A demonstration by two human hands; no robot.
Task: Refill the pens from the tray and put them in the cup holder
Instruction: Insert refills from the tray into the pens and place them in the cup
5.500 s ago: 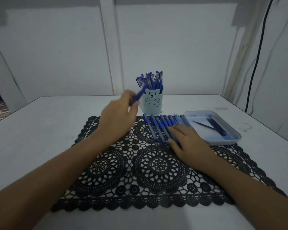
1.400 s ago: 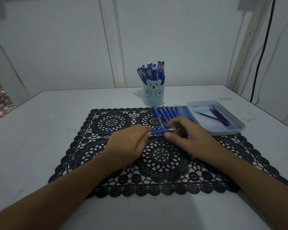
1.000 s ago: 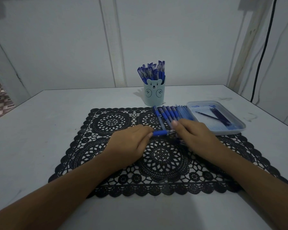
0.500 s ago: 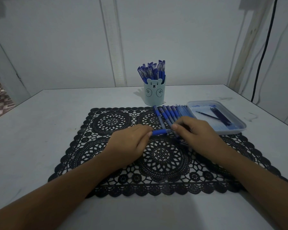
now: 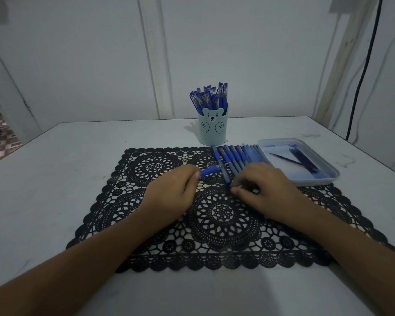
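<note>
My left hand (image 5: 171,192) grips a blue pen (image 5: 211,171) by its barrel, its grip end and thin tip pointing right over the lace mat. My right hand (image 5: 265,190) lies just to the right, apart from that pen. Its fingers are curled, and thumb and forefinger pinch a small thin pen part (image 5: 236,186) low over the mat. Behind the hands several blue pens (image 5: 237,156) lie in a row. A pale tray (image 5: 324,179) at the right holds dark refills (image 5: 302,157). The bear cup holder (image 5: 212,128) stands behind, with several pens (image 5: 210,96) in it.
The black lace mat (image 5: 214,224) covers the middle of the white table (image 5: 55,179). Walls close in behind and to the right, and a black cable (image 5: 360,76) hangs at the right. The table's left edge drops off near a doorway.
My right hand has let go of the pen's tip end and drawn down and away from it. My left hand still holds the pen in the same place.
</note>
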